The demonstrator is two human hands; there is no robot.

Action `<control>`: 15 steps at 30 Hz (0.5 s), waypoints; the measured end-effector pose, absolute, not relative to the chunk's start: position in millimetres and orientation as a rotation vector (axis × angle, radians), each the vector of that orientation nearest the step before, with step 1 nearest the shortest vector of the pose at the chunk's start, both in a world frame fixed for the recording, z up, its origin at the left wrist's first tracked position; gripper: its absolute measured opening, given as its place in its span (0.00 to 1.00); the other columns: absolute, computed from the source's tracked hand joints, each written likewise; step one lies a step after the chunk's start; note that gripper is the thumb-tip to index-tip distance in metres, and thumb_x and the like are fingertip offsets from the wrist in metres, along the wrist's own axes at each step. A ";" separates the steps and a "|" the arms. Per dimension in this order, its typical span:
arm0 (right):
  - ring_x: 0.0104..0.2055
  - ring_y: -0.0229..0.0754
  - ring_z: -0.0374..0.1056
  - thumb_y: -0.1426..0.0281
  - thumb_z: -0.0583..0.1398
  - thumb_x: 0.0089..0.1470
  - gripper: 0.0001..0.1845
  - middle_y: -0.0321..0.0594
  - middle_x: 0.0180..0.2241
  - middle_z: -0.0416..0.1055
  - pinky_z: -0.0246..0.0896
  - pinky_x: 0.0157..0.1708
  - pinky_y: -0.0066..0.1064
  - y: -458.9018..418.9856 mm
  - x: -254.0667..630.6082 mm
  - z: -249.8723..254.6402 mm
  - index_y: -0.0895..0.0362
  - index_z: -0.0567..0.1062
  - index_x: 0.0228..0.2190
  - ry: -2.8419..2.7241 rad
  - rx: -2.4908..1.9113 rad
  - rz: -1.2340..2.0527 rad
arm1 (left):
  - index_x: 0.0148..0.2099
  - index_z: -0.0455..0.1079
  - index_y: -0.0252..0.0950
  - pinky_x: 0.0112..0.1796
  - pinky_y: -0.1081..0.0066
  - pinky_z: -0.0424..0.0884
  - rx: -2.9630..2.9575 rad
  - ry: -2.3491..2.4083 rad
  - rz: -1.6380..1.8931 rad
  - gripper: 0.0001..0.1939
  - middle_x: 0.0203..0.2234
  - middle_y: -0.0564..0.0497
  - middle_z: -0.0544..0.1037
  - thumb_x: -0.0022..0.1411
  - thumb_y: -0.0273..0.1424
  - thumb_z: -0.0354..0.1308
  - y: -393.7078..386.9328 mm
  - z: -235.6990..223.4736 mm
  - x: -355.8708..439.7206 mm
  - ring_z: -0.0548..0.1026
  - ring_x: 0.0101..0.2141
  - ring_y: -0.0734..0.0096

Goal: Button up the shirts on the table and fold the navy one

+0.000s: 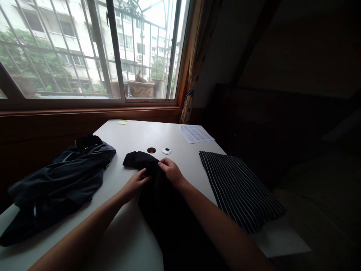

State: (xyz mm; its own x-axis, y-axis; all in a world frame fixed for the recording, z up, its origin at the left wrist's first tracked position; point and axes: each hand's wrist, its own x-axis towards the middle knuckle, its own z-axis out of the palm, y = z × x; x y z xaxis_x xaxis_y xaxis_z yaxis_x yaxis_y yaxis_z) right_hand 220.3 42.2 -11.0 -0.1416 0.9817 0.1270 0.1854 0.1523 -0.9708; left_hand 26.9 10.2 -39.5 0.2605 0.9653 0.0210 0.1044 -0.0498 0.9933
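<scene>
A black garment (169, 218) stretches from the middle of the white table (132, 135) down toward me; its exact kind is too dark to tell. My left hand (138, 180) grips its left side, with the fingers closed on the cloth. Slightly higher and to the right, my right hand (172, 172) pinches the same cloth between thumb and fingers. Beyond both hands, the far end of the garment lies bent over to the left on the tabletop.
At the left lies a dark navy jacket (76, 177) with metal snaps. A folded striped cloth (239, 188) rests along the right edge. Farther back are printed sheets (196, 133), a yellow sticky note (122, 122), a round hole (151, 150) and its white cover (166, 151).
</scene>
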 end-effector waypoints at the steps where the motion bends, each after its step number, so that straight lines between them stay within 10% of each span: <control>1: 0.32 0.39 0.65 0.59 0.60 0.52 0.12 0.33 0.28 0.69 0.63 0.34 0.31 44.4 225.9 -5.9 0.55 0.71 0.28 -1.459 -1.168 1.115 | 0.50 0.71 0.36 0.40 0.68 0.72 1.376 1.044 1.000 0.21 0.41 0.47 0.78 0.59 0.42 0.64 8.5 -36.3 27.2 0.75 0.43 0.59; 15: 0.35 0.44 0.69 0.59 0.57 0.48 0.11 0.38 0.27 0.71 0.64 0.34 0.33 57.6 387.1 36.4 0.53 0.68 0.24 -1.117 -1.478 0.715 | 0.46 0.74 0.35 0.36 0.69 0.77 1.020 1.229 1.125 0.18 0.32 0.47 0.81 0.58 0.41 0.65 10.2 -1.8 -31.5 0.79 0.32 0.63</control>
